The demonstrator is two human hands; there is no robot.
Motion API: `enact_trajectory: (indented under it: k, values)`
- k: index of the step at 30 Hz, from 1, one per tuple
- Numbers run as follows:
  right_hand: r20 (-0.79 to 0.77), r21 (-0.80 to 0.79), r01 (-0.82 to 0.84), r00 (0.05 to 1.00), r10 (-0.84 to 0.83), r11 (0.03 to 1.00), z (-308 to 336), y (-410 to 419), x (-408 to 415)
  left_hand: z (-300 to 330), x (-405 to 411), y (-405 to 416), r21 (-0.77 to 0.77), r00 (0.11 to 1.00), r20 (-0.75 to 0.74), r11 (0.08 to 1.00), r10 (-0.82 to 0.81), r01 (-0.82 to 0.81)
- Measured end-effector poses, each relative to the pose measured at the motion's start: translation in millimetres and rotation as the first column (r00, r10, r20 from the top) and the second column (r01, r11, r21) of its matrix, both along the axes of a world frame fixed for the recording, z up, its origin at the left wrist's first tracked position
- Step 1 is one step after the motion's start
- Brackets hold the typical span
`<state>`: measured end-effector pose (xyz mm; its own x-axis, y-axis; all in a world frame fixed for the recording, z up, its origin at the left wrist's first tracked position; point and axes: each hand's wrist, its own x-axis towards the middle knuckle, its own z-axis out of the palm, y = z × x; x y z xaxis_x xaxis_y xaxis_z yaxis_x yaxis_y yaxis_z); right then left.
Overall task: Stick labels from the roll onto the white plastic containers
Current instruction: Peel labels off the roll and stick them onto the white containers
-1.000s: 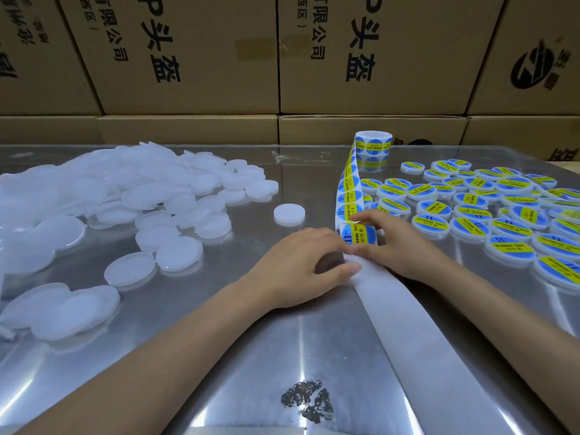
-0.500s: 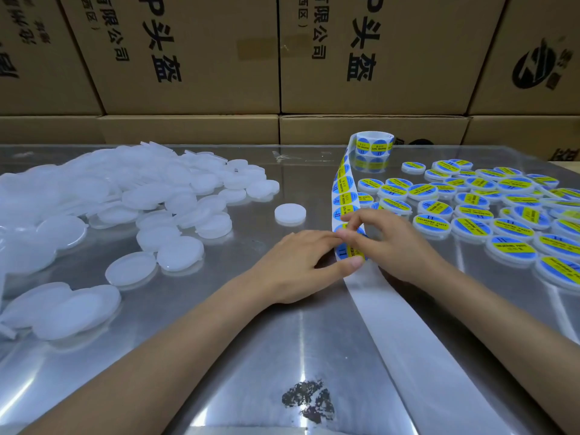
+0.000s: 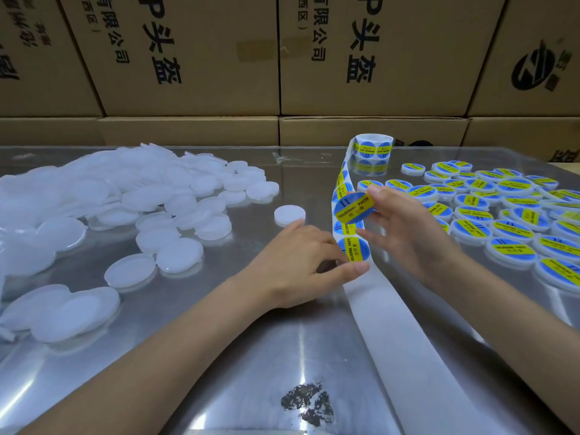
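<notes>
Label (image 3: pixel 354 208) pinched by right hand (image 3: pixel 405 237); left hand (image 3: pixel 301 268) pins strip (image 3: pixel 354 249).

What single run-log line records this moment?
right hand: pinches peeled label | left hand: holds backing strip | lone container: unlabelled

The round blue sticker with a yellow band (image 3: pixel 354 208) pinched in the right hand (image 3: pixel 405 237) reads "SOLDERING PASTE" in black, and the same words show on the next sticker on the white backing strip (image 3: pixel 354 250) under the left hand's (image 3: pixel 292 271) thumb. The brown cardboard boxes (image 3: pixel 194 54) stacked behind the bench carry large black print, "P头盔", with smaller "有限公司" and "西区)" beside it. The box at far right (image 3: pixel 533 58) bears a round black logo; the labelled white containers' (image 3: pixel 510 253) print is mostly too small to read.
</notes>
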<state>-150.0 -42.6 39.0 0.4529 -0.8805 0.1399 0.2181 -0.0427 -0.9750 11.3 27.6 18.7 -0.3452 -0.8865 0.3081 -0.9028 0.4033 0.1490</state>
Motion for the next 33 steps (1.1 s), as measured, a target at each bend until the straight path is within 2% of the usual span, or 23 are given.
enact_trajectory:
  k: [3, 7, 11, 12, 15, 17, 19, 22, 26, 30, 33]
  values:
    - [-0.021, 0.089, -0.041, 0.999, 0.043, 0.995, -3.8, -0.4, 1.6, 0.6, -3.4, 1.5, -0.002, 1.0, -0.006, 1.0, -0.019, 0.019]
    - [-0.005, 0.19, -0.051, 0.999, 0.053, 0.98, -9.8, -0.9, 4.2, -3.3, -1.2, -0.4, -0.047, 0.992, -0.128, 0.999, -0.015, 0.009]
    - [0.04, 0.266, -0.04, 0.999, 0.03, 0.963, -13.3, -3.8, 4.2, -8.3, 17.2, -9.5, -0.105, 0.923, -0.294, 0.951, 0.25, -0.291]
    - [0.043, 0.273, -0.041, 0.999, 0.03, 0.961, -14.2, -4.5, 4.4, -10.3, 23.5, -12.3, -0.094, 0.907, -0.288, 0.933, 0.308, -0.347]
    - [0.033, 0.273, -0.038, 0.999, 0.03, 0.961, -16.1, -5.7, 4.9, -15.5, 36.8, -19.6, 0.044, 0.9, -0.125, 0.909, 0.417, -0.415]
    - [0.024, 0.27, -0.033, 0.999, 0.028, 0.962, -16.8, -5.9, 5.3, -17.3, 37.6, -20.4, 0.085, 0.906, -0.077, 0.908, 0.417, -0.411]
    - [0.018, 0.269, -0.033, 0.999, 0.03, 0.963, -17.2, -6.4, 5.1, -17.5, 36.7, -20.7, 0.033, 0.915, -0.091, 0.92, 0.393, -0.391]
    - [0.014, 0.276, -0.034, 0.999, 0.032, 0.961, -17.7, -7.7, 5.3, -16.1, 30.4, -18.8, -0.066, 0.932, -0.181, 0.942, 0.313, -0.329]
    - [0.009, 0.26, -0.038, 0.999, 0.037, 0.965, -18.4, -8.6, 5.1, -16.3, 24.6, -17.8, 0.011, 0.899, -0.352, 0.961, 0.262, -0.275]
    - [0.006, 0.205, -0.018, 1.0, 0.017, 0.979, -16.5, -6.8, 5.3, -14.4, 25.6, -15.8, 0.09, 0.872, -0.401, 0.959, 0.281, -0.268]
    - [0.007, 0.191, -0.012, 1.0, 0.01, 0.982, -12.8, -4.4, 3.8, -12.2, 22.3, -13.6, -0.006, 0.874, -0.433, 0.969, 0.222, -0.249]
